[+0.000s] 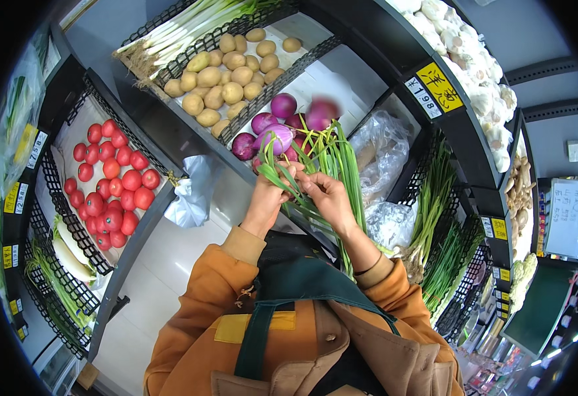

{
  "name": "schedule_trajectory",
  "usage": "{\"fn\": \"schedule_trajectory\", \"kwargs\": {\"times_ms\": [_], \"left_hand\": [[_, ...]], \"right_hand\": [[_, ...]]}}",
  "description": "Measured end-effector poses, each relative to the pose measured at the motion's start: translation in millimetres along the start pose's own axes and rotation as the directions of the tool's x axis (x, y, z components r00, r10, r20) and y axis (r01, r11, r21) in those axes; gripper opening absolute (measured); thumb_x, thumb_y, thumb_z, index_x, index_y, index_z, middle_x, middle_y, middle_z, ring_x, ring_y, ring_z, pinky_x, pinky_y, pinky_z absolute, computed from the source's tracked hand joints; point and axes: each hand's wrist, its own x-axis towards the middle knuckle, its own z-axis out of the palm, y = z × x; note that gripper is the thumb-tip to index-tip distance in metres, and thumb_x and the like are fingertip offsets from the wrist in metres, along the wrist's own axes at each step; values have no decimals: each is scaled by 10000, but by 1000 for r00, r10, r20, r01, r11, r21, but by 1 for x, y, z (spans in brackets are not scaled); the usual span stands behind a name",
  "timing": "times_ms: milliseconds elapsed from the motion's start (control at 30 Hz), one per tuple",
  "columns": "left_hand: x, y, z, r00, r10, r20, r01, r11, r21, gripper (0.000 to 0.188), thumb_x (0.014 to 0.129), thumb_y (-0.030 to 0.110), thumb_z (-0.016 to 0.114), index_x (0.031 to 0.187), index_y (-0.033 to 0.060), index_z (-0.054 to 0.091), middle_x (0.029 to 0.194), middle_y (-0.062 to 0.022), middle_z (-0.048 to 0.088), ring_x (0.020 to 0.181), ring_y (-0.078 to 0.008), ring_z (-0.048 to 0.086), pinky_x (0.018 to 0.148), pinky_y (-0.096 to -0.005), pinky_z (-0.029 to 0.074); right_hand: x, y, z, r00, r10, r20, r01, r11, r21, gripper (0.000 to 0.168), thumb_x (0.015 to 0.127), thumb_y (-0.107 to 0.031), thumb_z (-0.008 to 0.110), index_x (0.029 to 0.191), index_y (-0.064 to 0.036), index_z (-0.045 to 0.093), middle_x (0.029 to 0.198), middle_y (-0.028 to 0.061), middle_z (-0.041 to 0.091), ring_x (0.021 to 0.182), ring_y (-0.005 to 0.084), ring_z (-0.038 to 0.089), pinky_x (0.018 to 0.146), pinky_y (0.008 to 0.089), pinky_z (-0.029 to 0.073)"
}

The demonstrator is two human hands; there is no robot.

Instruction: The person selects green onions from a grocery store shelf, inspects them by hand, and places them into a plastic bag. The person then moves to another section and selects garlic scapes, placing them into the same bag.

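Observation:
Long green leaves, apparently green garlic, spread over the front of the red onion bin, some with yellowed tips. My left hand is closed around a few of these leaves. Beside it, my right hand pinches at the leaves with thumb and forefinger, its fingertips meeting those of the left. What exactly lies between the right fingertips is too small to make out. Several red onions sit just beyond both hands. The stalks run down past my right wrist towards my apron.
Potatoes and scallions fill bins farther off. Tomatoes and white radishes are at left. A plastic bag hangs from the shelf edge. Clear bags and rooted greens lie right, below garlic bulbs.

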Motion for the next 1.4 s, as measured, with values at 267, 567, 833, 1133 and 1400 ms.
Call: {"fn": "schedule_trajectory", "kwargs": {"times_ms": [267, 567, 833, 1133, 1400], "left_hand": [[4, 0, 0, 999, 38, -18, -39, 998, -46, 162, 934, 163, 520, 983, 25, 589, 746, -26, 608, 545, -34, 449, 436, -186, 280], [2, 21, 14, 874, 483, -55, -384, 755, 533, 160, 946, 130, 481, 1010, 9, 564, 799, -37, 606, 677, -95, 544, 598, -248, 443], [-2, 22, -25, 989, -100, -107, 51, 919, -390, 138, 946, 120, 456, 1007, 11, 514, 679, 31, 413, 485, -29, 326, 386, -167, 226], [-22, 39, 9, 992, -66, 108, 98, 939, -329, 232, 942, 230, 529, 1034, 21, 568, 615, 94, 355, 450, 9, 244, 398, -154, 183], [-17, 33, -3, 997, 48, -65, -52, 996, -73, 179, 941, 226, 535, 960, 52, 572, 620, 86, 387, 458, 10, 265, 400, -156, 200]], "right_hand": [[-4, -30, 2, 995, 98, -8, -99, 990, -105, 235, 905, -213, 583, 897, 9, 657, 700, 54, 628, 610, 89, 528, 556, 251, 418], [-2, -46, 2, 976, -95, 194, 156, 933, -325, 266, 830, -238, 661, 923, 9, 619, 736, 122, 616, 622, 258, 575, 597, 342, 462], [4, -75, -17, 975, 26, 222, -79, 969, 232, 163, 943, -87, 489, 1071, 3, 536, 849, 20, 593, 802, 73, 540, 724, 216, 439], [8, -60, -9, 980, -21, 199, 19, 1000, 11, 198, 904, -200, 591, 858, -17, 652, 714, -17, 604, 646, 39, 476, 566, 217, 394], [3, -71, -9, 944, 163, 286, -194, 977, 85, 265, 922, -254, 551, 869, -22, 666, 724, 17, 651, 512, 51, 472, 485, 225, 400]]}}
